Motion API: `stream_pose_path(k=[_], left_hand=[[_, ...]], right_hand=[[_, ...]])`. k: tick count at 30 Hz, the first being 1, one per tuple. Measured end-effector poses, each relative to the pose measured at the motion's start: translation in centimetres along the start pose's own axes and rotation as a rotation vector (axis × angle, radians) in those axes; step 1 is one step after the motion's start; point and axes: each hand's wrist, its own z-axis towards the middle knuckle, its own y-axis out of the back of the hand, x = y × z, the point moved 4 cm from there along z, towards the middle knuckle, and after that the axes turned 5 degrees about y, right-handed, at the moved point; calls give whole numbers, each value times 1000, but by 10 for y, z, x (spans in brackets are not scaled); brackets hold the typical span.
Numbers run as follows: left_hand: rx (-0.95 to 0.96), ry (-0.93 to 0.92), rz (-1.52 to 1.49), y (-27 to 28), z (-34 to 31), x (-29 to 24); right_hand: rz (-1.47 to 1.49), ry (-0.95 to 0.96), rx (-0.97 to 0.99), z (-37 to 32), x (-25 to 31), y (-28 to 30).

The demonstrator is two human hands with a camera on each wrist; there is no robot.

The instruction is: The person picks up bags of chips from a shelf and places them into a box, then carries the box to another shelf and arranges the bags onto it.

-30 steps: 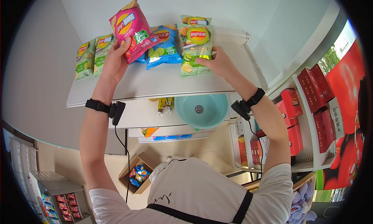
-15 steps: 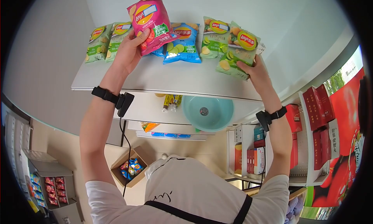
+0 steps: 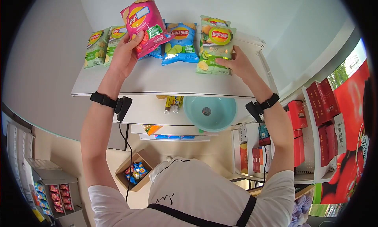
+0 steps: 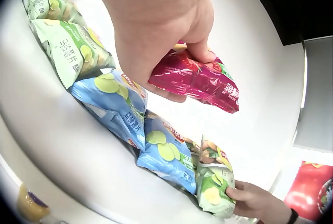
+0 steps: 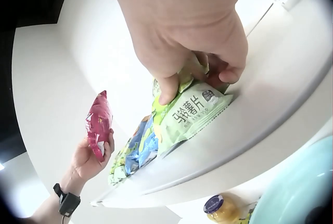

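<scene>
My left hand (image 3: 125,56) grips a pink bag of potato chips (image 3: 143,26) by its lower side, held up in front of the row on the white shelf (image 3: 165,79). With thumb and fingers my right hand (image 3: 241,62) pinches the lower right edge of a green chip bag (image 3: 215,50). That bag stands upright in front of another green bag (image 3: 226,23), mostly hidden behind it. To its left is a blue chip bag (image 3: 180,44), with a second blue one (image 4: 117,104) beside it in the left wrist view. Two more green bags (image 3: 95,48) stand at the far left.
Below the top shelf sit a turquoise basin (image 3: 210,113), several yellow packets (image 3: 173,103) and a jar (image 5: 221,208) with a dark lid. On the floor is a cardboard box (image 3: 134,172) with chip bags inside. Red boxes (image 3: 298,115) fill a rack at right.
My right hand tilted the green bag to the right, uncovering the one behind, then brought it back upright in front. The pink bag stays held up in my left hand.
</scene>
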Motion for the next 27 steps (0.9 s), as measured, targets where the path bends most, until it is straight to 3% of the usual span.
stream_pose_path(k=[5, 9, 13, 16, 17, 21, 24, 27], left_hand=[[-110, -35, 102, 8, -9, 2], [-81, -103, 244, 3, -15, 2], [-51, -120, 295, 2, -15, 7], [-64, -114, 327, 2, -13, 12], [-68, -116, 329, -1, -13, 13], [-61, -66, 357, -25, -25, 19], [60, -56, 308, -50, -30, 33], [135, -104, 322, -71, -36, 51]], right_hand=[[-28, -61, 19, -10, 10, -3], [-31, -34, 18, -12, 9, -4], [-221, -125, -22, -21, 15, 4], [-600, 262, -371, -25, 21, 19], [-597, 266, -368, -27, 24, 19], [-501, 409, -254, -38, 64, 2], [84, 268, 87, -41, 76, -31], [281, 208, 198, -41, 89, -48]])
